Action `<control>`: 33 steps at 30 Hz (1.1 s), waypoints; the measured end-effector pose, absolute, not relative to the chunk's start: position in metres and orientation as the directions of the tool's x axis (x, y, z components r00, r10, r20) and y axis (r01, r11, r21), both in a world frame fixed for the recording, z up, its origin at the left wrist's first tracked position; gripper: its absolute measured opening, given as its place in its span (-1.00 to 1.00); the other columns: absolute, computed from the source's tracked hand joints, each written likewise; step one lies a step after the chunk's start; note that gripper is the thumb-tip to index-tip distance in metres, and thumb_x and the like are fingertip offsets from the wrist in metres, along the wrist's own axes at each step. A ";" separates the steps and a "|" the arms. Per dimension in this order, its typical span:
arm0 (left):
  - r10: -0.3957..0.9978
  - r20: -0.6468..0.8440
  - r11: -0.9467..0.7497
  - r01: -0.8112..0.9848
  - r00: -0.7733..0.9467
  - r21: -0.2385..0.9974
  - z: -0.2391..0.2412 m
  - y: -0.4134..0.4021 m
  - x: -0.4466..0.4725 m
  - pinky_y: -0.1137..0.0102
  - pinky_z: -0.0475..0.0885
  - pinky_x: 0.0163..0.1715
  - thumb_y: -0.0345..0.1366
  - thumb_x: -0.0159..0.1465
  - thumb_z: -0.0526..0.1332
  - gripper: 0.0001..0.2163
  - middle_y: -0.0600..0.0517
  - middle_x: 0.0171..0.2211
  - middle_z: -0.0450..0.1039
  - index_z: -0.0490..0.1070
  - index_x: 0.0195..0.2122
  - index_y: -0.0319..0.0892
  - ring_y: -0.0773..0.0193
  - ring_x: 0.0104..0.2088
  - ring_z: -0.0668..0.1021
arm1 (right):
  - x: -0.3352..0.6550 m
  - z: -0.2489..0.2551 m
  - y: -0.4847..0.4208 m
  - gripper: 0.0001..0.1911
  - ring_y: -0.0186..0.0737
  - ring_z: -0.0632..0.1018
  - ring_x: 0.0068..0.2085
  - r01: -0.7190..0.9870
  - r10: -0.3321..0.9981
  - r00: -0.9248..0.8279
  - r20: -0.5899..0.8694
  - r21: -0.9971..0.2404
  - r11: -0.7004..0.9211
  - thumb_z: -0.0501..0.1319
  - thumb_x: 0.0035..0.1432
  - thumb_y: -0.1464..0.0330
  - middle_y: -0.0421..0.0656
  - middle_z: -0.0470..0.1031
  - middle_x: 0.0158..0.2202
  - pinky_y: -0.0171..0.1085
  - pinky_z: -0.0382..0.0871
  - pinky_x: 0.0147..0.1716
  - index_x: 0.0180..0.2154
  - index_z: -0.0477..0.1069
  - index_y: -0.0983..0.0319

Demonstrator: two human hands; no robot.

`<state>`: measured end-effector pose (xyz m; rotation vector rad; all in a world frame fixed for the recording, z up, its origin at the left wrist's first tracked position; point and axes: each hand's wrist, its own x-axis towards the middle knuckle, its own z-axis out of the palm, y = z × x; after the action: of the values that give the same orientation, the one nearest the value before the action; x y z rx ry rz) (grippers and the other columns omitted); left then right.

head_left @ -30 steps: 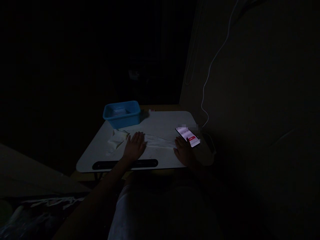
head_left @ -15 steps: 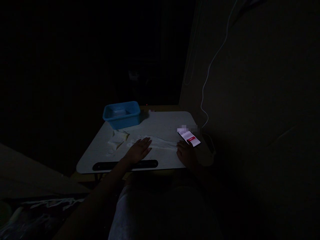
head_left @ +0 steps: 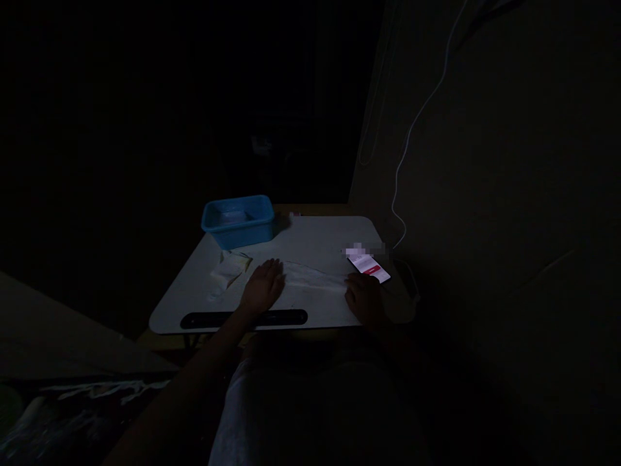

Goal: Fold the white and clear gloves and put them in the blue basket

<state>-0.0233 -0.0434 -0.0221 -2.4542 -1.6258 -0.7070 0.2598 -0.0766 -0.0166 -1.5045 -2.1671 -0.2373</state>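
The scene is very dark. A long strip of white cloth (head_left: 310, 278) lies across a small white table (head_left: 320, 236). My left hand (head_left: 262, 288) lies flat on the cloth's left end, fingers stretched out. My right hand (head_left: 363, 298) rests at the cloth's right end with fingers curled; whether it pinches the cloth is too dark to see. A lit phone (head_left: 369, 266) lies just beyond my right hand.
A blue plastic tub (head_left: 237, 221) stands at the table's far left corner. A small folded white cloth (head_left: 228, 270) lies left of my left hand. A black slot (head_left: 242, 318) runs along the near edge. A white cable (head_left: 407, 142) hangs down the wall at right.
My left hand slid right along the cloth and has come back left. My right hand has shifted slightly right and nearer, its fingers curling at the cloth's end.
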 end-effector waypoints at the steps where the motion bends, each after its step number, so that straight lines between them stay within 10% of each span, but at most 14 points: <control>1: 0.839 0.444 -0.415 0.898 0.314 0.149 -0.022 -0.044 -0.023 0.10 0.19 0.09 -0.22 0.26 -0.13 -0.58 -0.16 0.11 0.24 0.21 0.09 -0.26 0.07 0.15 0.24 | 0.260 -0.017 -0.077 -0.72 -0.14 0.41 -0.12 0.920 0.835 -0.269 0.480 -0.127 0.370 0.05 0.03 0.47 -0.07 0.47 -0.13 -0.15 0.15 -0.11 -0.22 0.45 0.26; 22: 0.831 0.488 -0.366 0.923 0.267 0.118 -0.014 -0.048 -0.022 0.09 0.23 0.02 -0.30 0.16 0.00 -0.69 -0.17 -0.04 0.38 0.37 -0.12 -0.22 0.05 0.02 0.37 | 0.264 -0.010 -0.087 -0.65 0.02 0.35 -0.13 0.985 0.898 -0.129 0.420 -0.052 0.165 0.11 -0.07 0.39 -0.01 0.41 -0.09 -0.04 0.12 -0.12 -0.17 0.43 0.24; 33: 0.718 0.591 -0.206 0.699 -0.368 0.685 -0.028 -0.038 -0.047 0.19 0.34 -0.09 -0.35 0.15 -0.08 -0.70 -0.10 -0.18 0.39 0.33 -0.15 -0.20 0.14 -0.12 0.42 | 0.274 -0.006 -0.089 -0.73 0.04 0.41 -0.21 0.983 0.951 -0.159 0.265 0.135 0.127 0.04 0.11 0.35 0.03 0.47 -0.27 0.01 0.14 -0.18 -0.22 0.45 0.26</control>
<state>-0.0472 -0.0380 -0.0281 -1.7763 -1.9901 -1.6923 0.2741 -0.0888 -0.0063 -1.9592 -2.2700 -0.4217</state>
